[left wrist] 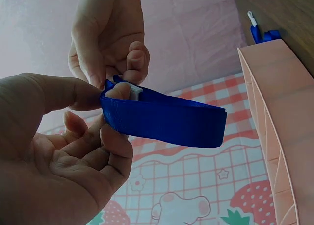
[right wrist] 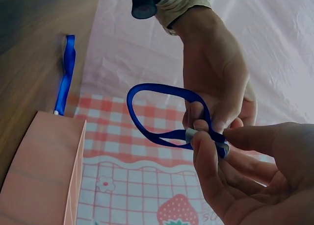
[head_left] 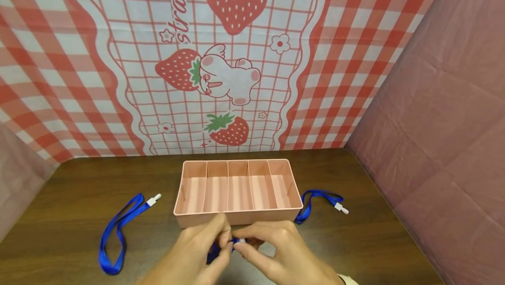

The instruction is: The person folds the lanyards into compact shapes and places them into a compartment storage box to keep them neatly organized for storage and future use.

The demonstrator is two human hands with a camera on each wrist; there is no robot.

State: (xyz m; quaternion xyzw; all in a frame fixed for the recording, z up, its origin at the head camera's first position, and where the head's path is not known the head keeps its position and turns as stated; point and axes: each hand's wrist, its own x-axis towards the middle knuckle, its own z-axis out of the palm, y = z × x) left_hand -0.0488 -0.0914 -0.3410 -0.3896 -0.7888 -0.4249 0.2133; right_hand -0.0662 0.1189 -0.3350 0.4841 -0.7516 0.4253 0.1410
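Observation:
A blue lanyard (left wrist: 167, 122), wound into a loop, is held between both hands in front of the pink bin. My left hand (head_left: 197, 250) pinches the folded strap between thumb and fingers. From the other side, my right hand (head_left: 280, 250) pinches the strap's end by the white clip (left wrist: 136, 91). In the right wrist view the loop (right wrist: 135, 105) stands out sideways from the fingertips, and a silvery piece (right wrist: 191, 134) shows on the strap. Fingers partly hide the clip end.
The pink bin (head_left: 236, 218), split by dividers into several compartments, stands behind the hands. One blue lanyard (head_left: 106, 250) with a white clip lies left of it on the wooden table (head_left: 59, 215), another lanyard (head_left: 309, 201) on its right. A strawberry-print cloth (head_left: 236, 114) hangs behind.

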